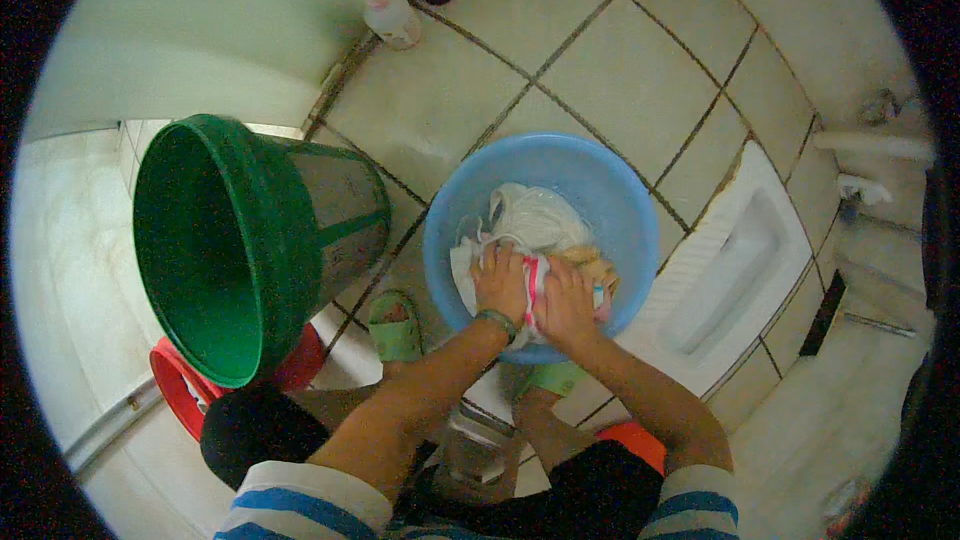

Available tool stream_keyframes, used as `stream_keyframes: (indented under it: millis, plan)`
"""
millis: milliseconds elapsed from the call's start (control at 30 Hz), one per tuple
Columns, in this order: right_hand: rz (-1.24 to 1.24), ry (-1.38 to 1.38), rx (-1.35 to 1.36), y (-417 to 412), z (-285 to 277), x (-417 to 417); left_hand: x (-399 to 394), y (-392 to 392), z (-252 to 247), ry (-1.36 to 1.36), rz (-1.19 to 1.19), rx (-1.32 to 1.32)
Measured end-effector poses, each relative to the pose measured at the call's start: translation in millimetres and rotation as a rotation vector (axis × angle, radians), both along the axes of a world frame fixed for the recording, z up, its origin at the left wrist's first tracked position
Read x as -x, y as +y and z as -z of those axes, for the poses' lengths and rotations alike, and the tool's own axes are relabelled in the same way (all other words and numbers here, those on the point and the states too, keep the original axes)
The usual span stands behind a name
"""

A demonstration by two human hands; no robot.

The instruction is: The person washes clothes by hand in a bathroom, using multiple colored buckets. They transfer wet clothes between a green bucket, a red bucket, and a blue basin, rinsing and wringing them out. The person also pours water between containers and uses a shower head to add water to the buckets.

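A round blue plastic basin (544, 146) stands on the tiled floor in front of me, with several pieces of cloth inside. My left hand (501, 285) rests on white cloth (463, 270), a band around its wrist. Close beside it, my right hand (568, 300) presses on cloth too. White fabric with a pink-red stripe (534, 289) lies between both hands. Whether the fingers grip the fabric is hard to see. Beyond them in the basin are a bunched white garment (536, 217) with a thin strap or cord and a tan cloth (592, 262) at the right.
A tall green bin (292, 240) stands at the left, partly over a red tub (176, 382). A pump bottle (392, 19) is by the wall. A white squat toilet (739, 262) lies to the right. Green slippers (395, 326) are on my feet beside the basin.
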State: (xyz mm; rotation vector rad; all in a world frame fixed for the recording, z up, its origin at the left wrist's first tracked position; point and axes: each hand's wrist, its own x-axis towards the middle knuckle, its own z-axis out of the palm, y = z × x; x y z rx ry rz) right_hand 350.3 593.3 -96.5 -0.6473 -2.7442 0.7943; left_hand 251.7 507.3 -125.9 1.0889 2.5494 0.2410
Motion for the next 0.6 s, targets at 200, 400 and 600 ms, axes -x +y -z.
stream_keyframes:
  millis: [200,400,600]
  plan:
    - [0.081,-0.492,0.137,73.0,39.7,104.8,76.8,75.0,1.9,-0.198,0.000,0.219]
    - [0.200,-0.421,0.074,91.6,75.5,107.7,64.3,93.8,1.9,-0.169,-0.230,0.121]
    - [0.167,-0.527,0.838,63.0,-63.4,67.1,80.6,50.5,31.3,-0.517,0.521,0.523]
